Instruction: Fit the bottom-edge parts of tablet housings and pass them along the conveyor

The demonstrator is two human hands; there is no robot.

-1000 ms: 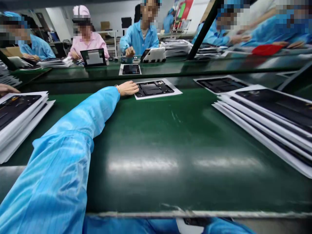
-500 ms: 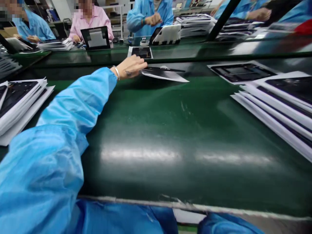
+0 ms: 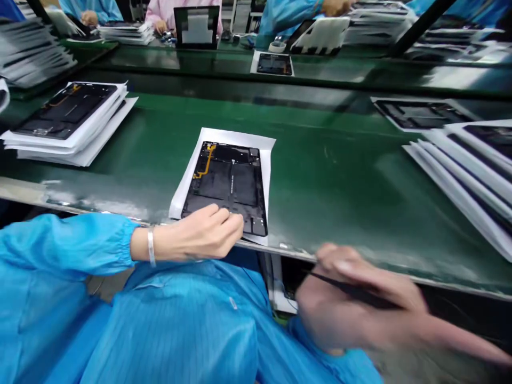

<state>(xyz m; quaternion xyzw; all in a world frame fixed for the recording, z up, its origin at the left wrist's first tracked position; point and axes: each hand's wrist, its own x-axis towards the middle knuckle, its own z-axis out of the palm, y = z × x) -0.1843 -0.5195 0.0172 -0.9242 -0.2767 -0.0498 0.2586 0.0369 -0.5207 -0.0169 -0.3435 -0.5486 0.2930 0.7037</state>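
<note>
An opened black tablet body [image 3: 230, 184] with a yellow flex cable lies on a white sheet [image 3: 267, 154] at the near edge of the green belt [image 3: 328, 176]. My left hand [image 3: 196, 237] grips the sheet and tablet at their near edge, fingers curled over the lower left corner. My right hand [image 3: 352, 301], blurred, hovers below the belt edge to the right and holds a thin dark tool [image 3: 356, 290] between its fingers.
A stack of tablets on white sheets [image 3: 68, 120] sits at the left, another fanned stack [image 3: 468, 170] at the right. One more tablet on a sheet [image 3: 420, 113] lies further back. Across the line, other people work at a second belt with tablets [image 3: 274, 63].
My left hand has pulled the tablet on its sheet from the far middle of the belt to the near edge. My right hand with the tool has come into view.
</note>
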